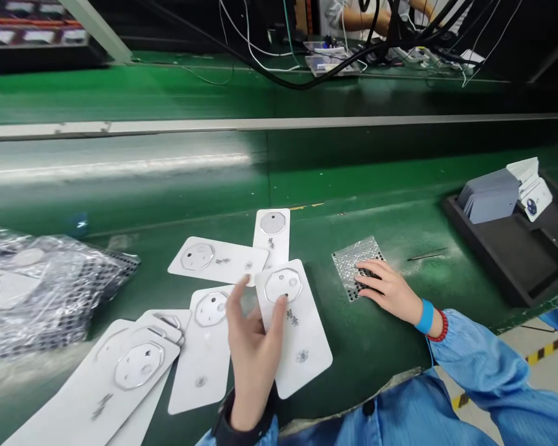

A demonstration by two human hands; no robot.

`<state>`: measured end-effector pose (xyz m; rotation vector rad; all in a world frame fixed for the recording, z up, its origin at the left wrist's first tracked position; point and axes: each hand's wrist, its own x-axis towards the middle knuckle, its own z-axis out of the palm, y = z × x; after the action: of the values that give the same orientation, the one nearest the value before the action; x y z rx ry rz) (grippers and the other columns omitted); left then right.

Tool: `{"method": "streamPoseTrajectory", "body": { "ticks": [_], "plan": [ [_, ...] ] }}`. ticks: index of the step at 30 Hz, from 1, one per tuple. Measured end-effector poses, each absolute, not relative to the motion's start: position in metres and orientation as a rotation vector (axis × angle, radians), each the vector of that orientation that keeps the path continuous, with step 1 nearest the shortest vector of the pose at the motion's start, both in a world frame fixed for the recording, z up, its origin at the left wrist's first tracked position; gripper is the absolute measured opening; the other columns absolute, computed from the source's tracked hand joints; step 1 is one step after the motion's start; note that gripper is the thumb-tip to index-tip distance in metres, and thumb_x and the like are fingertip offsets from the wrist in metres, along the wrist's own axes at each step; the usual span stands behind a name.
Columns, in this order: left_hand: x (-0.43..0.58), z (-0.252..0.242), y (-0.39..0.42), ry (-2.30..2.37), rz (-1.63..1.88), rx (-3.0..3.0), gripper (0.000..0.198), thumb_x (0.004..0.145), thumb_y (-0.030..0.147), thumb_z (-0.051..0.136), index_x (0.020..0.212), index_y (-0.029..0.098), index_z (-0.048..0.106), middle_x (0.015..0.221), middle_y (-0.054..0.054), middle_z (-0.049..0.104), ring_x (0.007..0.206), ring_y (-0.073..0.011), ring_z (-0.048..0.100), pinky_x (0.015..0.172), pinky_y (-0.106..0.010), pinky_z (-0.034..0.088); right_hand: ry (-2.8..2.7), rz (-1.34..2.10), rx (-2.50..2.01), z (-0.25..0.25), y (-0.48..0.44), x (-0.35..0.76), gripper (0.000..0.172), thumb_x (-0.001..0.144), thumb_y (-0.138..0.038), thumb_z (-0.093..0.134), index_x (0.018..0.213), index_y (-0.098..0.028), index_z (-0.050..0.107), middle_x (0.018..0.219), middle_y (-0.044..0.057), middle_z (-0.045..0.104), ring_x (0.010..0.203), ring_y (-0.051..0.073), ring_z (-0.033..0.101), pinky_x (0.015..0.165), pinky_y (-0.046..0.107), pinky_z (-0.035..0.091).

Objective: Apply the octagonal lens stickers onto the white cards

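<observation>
My left hand pinches a white card by its edge; my open right hand lies on a dotted clear sheet. More white cards lie loose on the green belt, a bagged bundle sits left, and a filed stack already stands in the black tray.

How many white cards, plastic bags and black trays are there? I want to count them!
White cards: 6 (the lower-left ones overlap, so there may be more)
Plastic bag: 1
Black foam tray: 1
Total: 8
</observation>
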<state>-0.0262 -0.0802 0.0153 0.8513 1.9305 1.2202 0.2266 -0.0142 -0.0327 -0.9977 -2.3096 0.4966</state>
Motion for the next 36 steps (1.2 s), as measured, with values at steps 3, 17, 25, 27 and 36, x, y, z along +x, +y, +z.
{"method": "streamPoseTrajectory", "body": {
  "ticks": [3,17,25,27,36],
  "plan": [
    [-0.020,0.010,-0.070,1.831,1.018,1.065,0.029,0.077,0.039,0.061,0.089,0.016,0.073,0.042,0.007,0.040,0.037,-0.0092,0.029,0.039,-0.022,0.023,-2.300,0.445,-0.952,-0.038,-0.010,0.222,0.015,0.093,-0.023,0.060,0.101,-0.016,0.071,0.113,0.013,0.070,0.109,0.025,0.061,0.091,0.048,0.057],
    [0.037,-0.019,-0.051,1.394,0.946,0.990,0.029,0.076,0.040,0.067,0.080,0.014,0.079,0.073,-0.007,0.075,0.057,-0.0162,0.058,0.055,-0.026,0.044,-2.186,0.491,-0.901,-0.020,-0.023,0.212,0.022,0.096,-0.017,0.054,0.114,-0.015,0.066,0.110,0.014,0.069,0.102,0.022,0.064,0.084,0.042,0.058],
    [0.041,-0.018,-0.052,1.326,0.989,0.886,0.028,0.079,0.038,0.065,0.085,0.015,0.080,0.083,-0.008,0.077,0.082,-0.0240,0.067,0.076,-0.033,0.052,-2.077,0.507,-0.924,-0.023,-0.026,0.208,0.015,0.095,-0.014,0.055,0.100,-0.018,0.069,0.105,0.010,0.071,0.096,0.019,0.066,0.084,0.039,0.057],
    [0.042,-0.019,-0.052,1.315,0.986,0.873,0.028,0.079,0.038,0.064,0.085,0.015,0.080,0.084,-0.008,0.078,0.083,-0.0243,0.068,0.079,-0.033,0.051,-2.138,0.490,-0.901,-0.022,-0.025,0.209,0.015,0.095,-0.012,0.054,0.099,-0.016,0.068,0.102,0.010,0.071,0.094,0.020,0.066,0.087,0.042,0.056],
    [0.041,-0.021,-0.055,1.346,0.933,0.917,0.029,0.078,0.039,0.065,0.083,0.015,0.080,0.083,-0.007,0.077,0.086,-0.0266,0.067,0.080,-0.034,0.049,-2.277,0.656,-0.946,-0.012,-0.018,0.210,0.015,0.096,-0.013,0.050,0.085,-0.017,0.060,0.094,0.008,0.066,0.085,0.017,0.059,0.077,0.033,0.053]
  ]
}}
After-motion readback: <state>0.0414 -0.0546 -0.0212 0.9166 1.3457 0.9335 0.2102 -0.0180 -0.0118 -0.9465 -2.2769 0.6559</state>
